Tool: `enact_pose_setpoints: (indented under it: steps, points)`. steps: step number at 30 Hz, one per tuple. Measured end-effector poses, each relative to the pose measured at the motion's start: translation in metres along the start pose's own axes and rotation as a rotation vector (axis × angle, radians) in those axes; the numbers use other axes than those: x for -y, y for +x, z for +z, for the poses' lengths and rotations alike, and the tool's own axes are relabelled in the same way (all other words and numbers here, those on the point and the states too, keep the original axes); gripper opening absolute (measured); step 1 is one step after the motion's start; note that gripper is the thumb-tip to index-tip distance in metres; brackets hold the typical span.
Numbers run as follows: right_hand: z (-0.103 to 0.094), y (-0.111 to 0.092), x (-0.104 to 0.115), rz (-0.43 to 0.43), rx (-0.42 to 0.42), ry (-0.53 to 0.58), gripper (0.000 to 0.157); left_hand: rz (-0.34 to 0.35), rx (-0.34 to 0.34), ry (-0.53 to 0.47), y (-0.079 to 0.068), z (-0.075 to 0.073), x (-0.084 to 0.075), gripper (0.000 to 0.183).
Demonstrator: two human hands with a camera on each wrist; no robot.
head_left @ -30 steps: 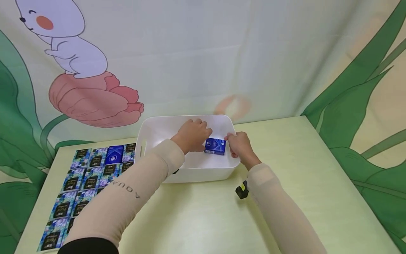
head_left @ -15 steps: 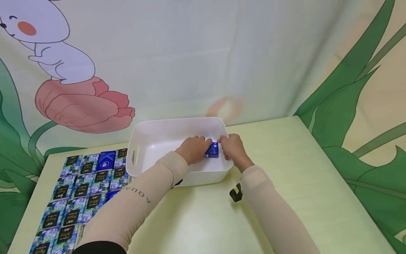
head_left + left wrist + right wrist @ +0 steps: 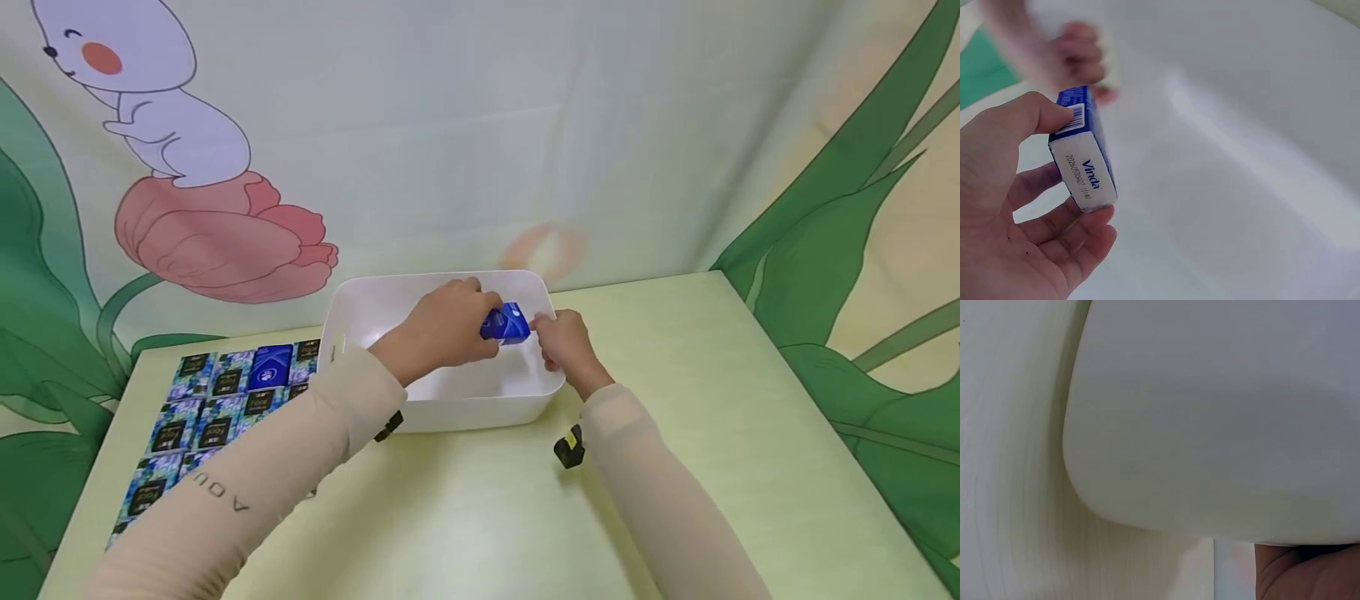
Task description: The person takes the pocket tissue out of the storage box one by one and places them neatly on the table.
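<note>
My left hand pinches a small blue Vinda tissue pack between thumb and fingers. It holds the pack raised inside a white plastic bin, near the right wall. In the left wrist view, the pack's white printed end faces the camera, with the thumb on its barcode side. My right hand grips the bin's right end at the rim, its fingers curled at the wall. From the right wrist, the bin's outer wall fills most of the view and only part of the hand shows.
Flat tissue packs lie in rows on the pale table left of the bin, mostly floral, with a plain blue pack among them. My left sleeve covers some. A printed curtain hangs behind the table.
The blue tissue pack lay on the bin's floor; my left hand reached down, took hold of it and lifted it. My right hand has stayed on the bin's right end.
</note>
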State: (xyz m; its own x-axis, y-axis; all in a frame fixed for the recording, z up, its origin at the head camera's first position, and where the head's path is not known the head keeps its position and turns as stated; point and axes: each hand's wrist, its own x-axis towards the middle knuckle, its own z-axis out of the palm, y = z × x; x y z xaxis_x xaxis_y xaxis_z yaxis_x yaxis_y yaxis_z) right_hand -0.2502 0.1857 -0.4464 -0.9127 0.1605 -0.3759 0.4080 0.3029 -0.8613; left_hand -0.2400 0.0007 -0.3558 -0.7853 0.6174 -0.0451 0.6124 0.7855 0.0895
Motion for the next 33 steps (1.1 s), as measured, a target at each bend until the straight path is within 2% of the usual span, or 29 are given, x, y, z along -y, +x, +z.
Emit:
enact_pose_setpoints:
  steps: [3,7,12,18,22,26,29,33]
  points:
    - [-0.007,0.003,0.000,0.008,0.010,0.028,0.031,-0.047,-0.088,-0.081,-0.020,-0.023,0.003,0.050]
    - [-0.016,0.007,0.000,0.001,0.029,0.054,0.032,-0.116,-0.183,-0.136,-0.051,-0.041,0.009,0.052]
    - [-0.022,0.010,0.001,0.013,0.054,0.080,0.032,-0.214,-0.273,-0.169,-0.095,-0.052,0.014,0.052]
    - [-0.031,0.012,0.001,0.043,0.063,0.129,0.030,-0.320,-0.356,-0.175,-0.143,-0.051,0.018,0.053]
    - [-0.037,0.012,0.000,0.066,0.066,0.173,0.025,-0.396,-0.415,-0.172,-0.171,-0.040,0.022,0.053]
    - [-0.040,0.011,0.000,0.077,0.091,0.208,0.022,-0.503,-0.441,-0.177,-0.202,-0.018,0.031,0.053]
    - [-0.041,0.011,0.001,0.076,0.114,0.214,0.025,-0.620,-0.409,-0.174,-0.226,0.004,0.039,0.055]
    - [-0.043,0.011,-0.001,0.061,0.129,0.201,0.033,-0.773,-0.298,-0.170,-0.255,0.042,0.046,0.061]
